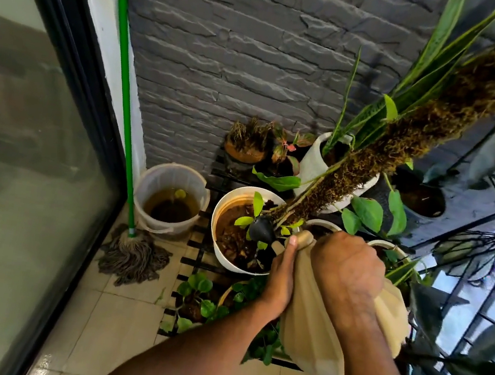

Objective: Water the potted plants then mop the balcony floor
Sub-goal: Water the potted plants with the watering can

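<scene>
Both my hands hold a beige watering can (311, 333) tipped toward a large white pot (218, 247). My right hand (348, 274) grips the can's top handle. My left hand (283, 275) steadies its neck, thumb up. The can's black spout head (261, 229) hangs over the brown soil of the white pot, beside a mossy pole (406, 136) that leans up to the right. A mop (135, 254) with a green handle (125, 74) leans in the corner, its grey strings on the tiled floor (113, 321).
A clear bucket (171, 199) of murky water stands next to the mop. Several more potted plants crowd a black slatted stand (200, 244) along the grey stone wall. A glass door (17, 186) closes the left side. Black railing (480, 283) runs on the right.
</scene>
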### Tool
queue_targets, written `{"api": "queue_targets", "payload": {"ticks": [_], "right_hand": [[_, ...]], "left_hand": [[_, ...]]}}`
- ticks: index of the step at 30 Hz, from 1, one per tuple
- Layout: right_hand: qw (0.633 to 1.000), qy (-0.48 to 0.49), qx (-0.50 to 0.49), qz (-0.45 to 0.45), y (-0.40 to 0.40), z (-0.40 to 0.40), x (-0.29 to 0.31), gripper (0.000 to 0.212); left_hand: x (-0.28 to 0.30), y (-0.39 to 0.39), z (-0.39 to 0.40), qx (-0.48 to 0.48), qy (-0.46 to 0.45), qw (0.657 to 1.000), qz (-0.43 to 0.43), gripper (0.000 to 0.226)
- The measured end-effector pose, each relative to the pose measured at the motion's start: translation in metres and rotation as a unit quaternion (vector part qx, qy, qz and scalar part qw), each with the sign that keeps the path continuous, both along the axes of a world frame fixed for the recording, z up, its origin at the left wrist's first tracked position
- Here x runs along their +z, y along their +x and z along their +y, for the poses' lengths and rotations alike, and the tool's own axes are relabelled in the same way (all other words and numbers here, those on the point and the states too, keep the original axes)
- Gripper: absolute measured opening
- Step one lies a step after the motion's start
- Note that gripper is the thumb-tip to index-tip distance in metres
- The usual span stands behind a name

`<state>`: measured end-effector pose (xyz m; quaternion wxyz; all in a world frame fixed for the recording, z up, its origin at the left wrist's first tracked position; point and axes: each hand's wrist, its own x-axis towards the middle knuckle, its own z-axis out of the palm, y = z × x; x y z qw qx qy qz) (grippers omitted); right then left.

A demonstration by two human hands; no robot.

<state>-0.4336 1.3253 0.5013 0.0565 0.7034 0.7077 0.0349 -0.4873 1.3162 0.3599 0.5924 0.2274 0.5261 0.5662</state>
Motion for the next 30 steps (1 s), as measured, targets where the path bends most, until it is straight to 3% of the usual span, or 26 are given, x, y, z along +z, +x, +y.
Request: {"api": "queue_targets", "payload": {"ticks": [3, 5, 9, 17, 18, 23, 30], "right_hand": [[1.0, 0.001, -0.011, 0.024, 0.011, -0.009, 0.007, 0.036], [0.999, 0.002, -0.023, 0.043, 0.017, -0.015, 0.012, 0.037], [0.994, 0.022, -0.046, 0.098, 0.03, -0.025, 0.022, 0.036], [0.969, 0.103, -0.09, 0.208, 0.037, -0.032, 0.046, 0.05], [0.966, 0.111, -0.091, 0.215, 0.036, -0.031, 0.049, 0.051], [0.962, 0.134, -0.086, 0.223, 0.017, -0.024, 0.068, 0.055], [0.959, 0.152, -0.084, 0.225, -0.036, 0.007, 0.082, 0.055]], "left_hand": [[0.005, 0.005, -0.005, 0.001, -0.003, 1.0, -0.019, 0.038], [0.009, 0.008, -0.006, -0.006, -0.009, 1.0, 0.021, 0.027], [0.018, 0.011, -0.011, -0.009, -0.005, 0.997, 0.071, 0.033], [0.068, -0.004, 0.001, -0.051, 0.095, 0.986, 0.131, 0.027], [0.074, -0.007, 0.005, -0.054, 0.101, 0.984, 0.138, 0.022], [0.087, -0.028, 0.024, -0.056, 0.106, 0.981, 0.151, 0.042], [0.101, -0.084, 0.059, -0.072, 0.112, 0.982, 0.135, 0.028]]}}
